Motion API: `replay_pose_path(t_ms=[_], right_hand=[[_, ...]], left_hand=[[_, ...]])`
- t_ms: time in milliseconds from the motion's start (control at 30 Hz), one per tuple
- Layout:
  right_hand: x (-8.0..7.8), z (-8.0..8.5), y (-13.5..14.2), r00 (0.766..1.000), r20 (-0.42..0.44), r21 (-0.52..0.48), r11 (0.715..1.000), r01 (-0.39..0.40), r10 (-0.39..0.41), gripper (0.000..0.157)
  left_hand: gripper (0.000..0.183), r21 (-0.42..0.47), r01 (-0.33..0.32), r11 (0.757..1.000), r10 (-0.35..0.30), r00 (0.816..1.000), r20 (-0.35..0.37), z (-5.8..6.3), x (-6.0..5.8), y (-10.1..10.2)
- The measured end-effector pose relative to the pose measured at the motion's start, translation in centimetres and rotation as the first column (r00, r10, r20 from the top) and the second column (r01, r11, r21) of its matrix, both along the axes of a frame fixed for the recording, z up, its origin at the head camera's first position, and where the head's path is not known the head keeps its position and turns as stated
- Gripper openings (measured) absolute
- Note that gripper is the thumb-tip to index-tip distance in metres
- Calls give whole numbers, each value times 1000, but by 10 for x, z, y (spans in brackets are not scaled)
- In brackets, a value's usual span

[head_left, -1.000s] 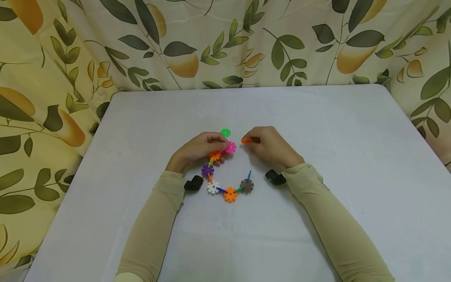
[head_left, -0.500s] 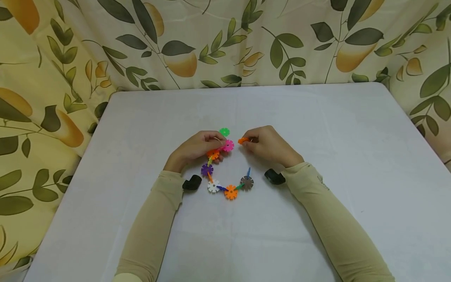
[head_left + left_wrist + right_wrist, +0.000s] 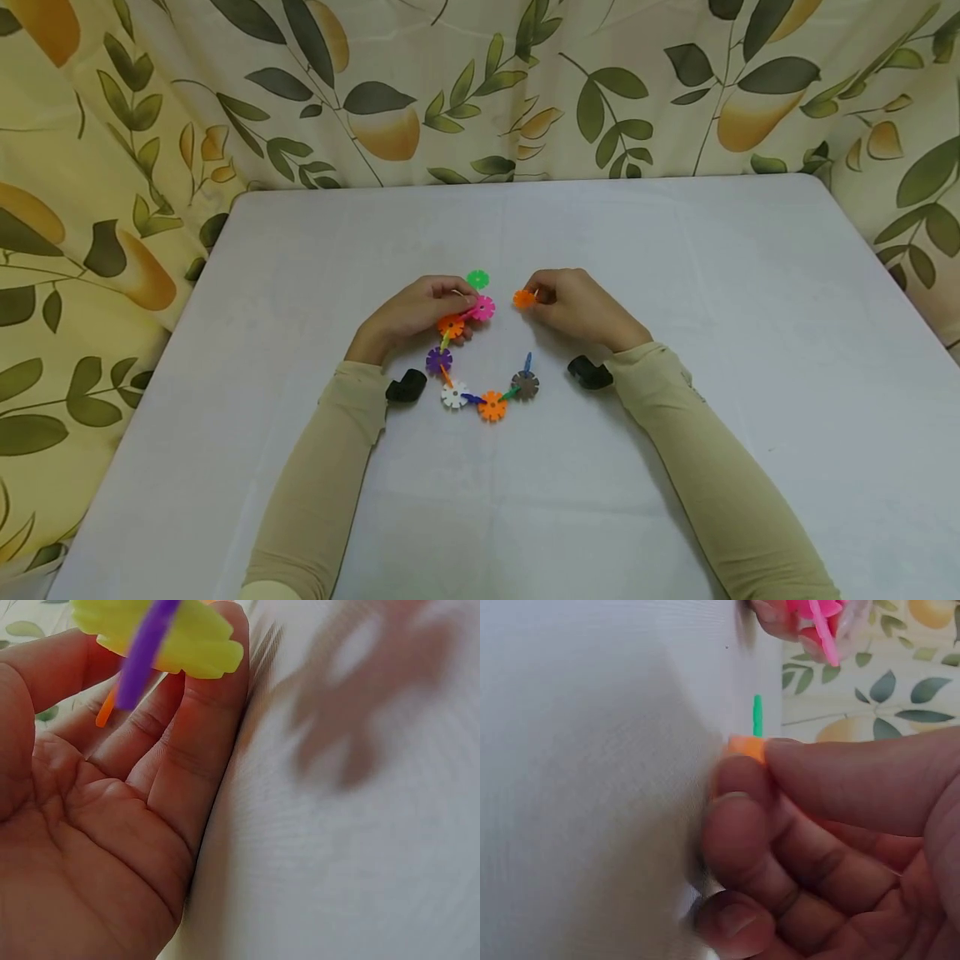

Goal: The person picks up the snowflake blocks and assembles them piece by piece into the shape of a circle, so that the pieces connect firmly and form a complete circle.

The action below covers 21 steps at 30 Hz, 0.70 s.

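A curved chain of notched plastic snowflake discs lies between the hands. My left hand point(image 3: 420, 308) pinches its far end by a pink disc point(image 3: 484, 308), next to an orange disc. From there it curves through a purple disc point(image 3: 438, 361), a white one point(image 3: 454, 395) and another orange one point(image 3: 492, 407) to a grey-brown disc point(image 3: 525, 385) with a blue disc point(image 3: 528, 362) standing edge-on. A yellow disc point(image 3: 210, 645) of the chain crosses the left fingers in the left wrist view. Thumb and fingertips of my right hand point(image 3: 581, 304) pinch a separate orange disc point(image 3: 522, 299), apart from the chain.
A loose green disc point(image 3: 477, 279) lies just beyond the left fingertips. Both hands work over a white-covered table point(image 3: 720, 267), with a leaf-patterned curtain point(image 3: 465, 92) behind it. Black wrist cameras, left point(image 3: 407, 386) and right point(image 3: 590, 372), sit near the cuffs.
The right hand first came slightly nearer the left, then drew back right, and the orange disc turned to show more of its face. The left hand shifted slightly left with the pink disc.
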State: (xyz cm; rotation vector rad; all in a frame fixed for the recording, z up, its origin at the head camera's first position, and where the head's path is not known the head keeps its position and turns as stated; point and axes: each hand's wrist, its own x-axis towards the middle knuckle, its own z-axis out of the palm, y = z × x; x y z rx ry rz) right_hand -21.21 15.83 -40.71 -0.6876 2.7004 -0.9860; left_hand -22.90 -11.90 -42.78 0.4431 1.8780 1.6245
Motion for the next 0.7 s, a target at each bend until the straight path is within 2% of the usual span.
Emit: replay_pose_path(t_ms=[200,333,533,700], right_hand=[[-3,2,0,999,37,27,999,25,-26,22],[-5,4,0,999,30,15,999,40,-41,22],[-7,4,-2,998,37,44,997,55,-57,21],[-23,5,-16,999,35,52,999,14,-16,22]], left_hand=[[19,-21,-10,1000,9,1000,-15,2,-3,-5],[17,-4,-23,1000,23,1000,17,2,-5,-7],[18,34,20,999,-21,999,30,-4,-8,-6],[18,41,12,999,-14,999,39,-8,-7,-8]])
